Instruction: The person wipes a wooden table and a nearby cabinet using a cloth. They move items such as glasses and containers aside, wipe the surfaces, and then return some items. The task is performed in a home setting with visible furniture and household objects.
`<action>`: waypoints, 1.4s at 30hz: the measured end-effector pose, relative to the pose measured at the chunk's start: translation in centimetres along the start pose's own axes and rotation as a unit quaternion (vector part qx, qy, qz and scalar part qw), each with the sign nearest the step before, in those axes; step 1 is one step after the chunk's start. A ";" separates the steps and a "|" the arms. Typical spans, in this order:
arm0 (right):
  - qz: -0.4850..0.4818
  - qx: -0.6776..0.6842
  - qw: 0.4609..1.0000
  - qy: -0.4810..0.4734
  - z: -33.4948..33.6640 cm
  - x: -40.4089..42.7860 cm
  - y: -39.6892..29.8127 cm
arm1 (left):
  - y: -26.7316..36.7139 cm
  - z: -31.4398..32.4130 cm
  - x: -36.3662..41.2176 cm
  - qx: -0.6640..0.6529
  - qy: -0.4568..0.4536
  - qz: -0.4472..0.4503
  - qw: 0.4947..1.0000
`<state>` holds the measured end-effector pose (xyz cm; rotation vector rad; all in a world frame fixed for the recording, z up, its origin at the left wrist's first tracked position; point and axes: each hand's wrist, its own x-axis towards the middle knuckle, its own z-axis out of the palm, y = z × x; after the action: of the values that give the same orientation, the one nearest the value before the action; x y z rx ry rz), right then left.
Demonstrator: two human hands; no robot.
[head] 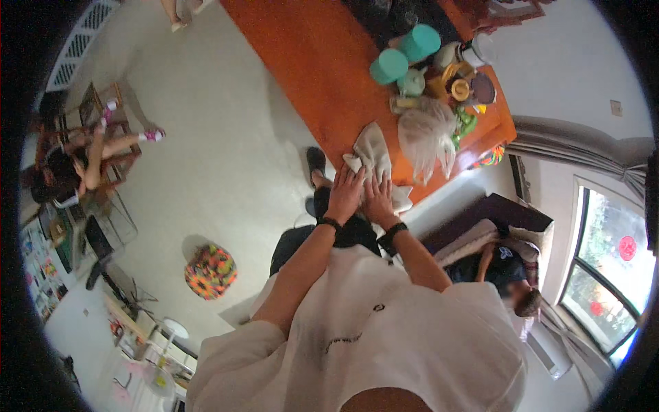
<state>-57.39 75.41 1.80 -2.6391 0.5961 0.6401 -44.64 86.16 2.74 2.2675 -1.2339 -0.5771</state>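
Note:
A crumpled off-white cloth [371, 146] lies at the near end of a red-brown wooden table [329, 67]. My left hand [347, 191] rests on the cloth's near part, fingers slightly spread. Beside it, my right hand [379, 198] also presses on the cloth, its fingers apart. Whether any cloth is pinched between the fingers cannot be told. More pale cloth or paper [401, 199] shows just right of my right hand. A clear plastic bag [426, 135] stands on the table to the right of the cloth.
Two turquoise canisters [389, 66], a pale green teapot [411, 82], jars and a green bag [465, 123] crowd the table's right side. A multicoloured round stool [211, 272] stands on the floor at left. One person sits at far left, another on a sofa [479, 229] at right.

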 end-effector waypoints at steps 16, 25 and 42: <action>0.025 0.081 0.996 -0.003 -8.5 17.6 -8.8 | -12.3 -12.3 15.6 0.011 -0.081 0.035 0.996; -0.060 0.057 0.992 0.099 -13.8 35.8 -17.9 | -27.2 -22.7 25.3 0.014 -0.009 -0.010 1.000; -0.050 -0.056 0.997 0.035 -27.2 73.2 -35.8 | -52.1 -45.1 47.3 -0.079 0.109 -0.138 0.981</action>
<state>28.26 71.12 -3.48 -2.7849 0.4573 0.5702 38.72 79.97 1.06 2.3092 -0.7477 -0.4898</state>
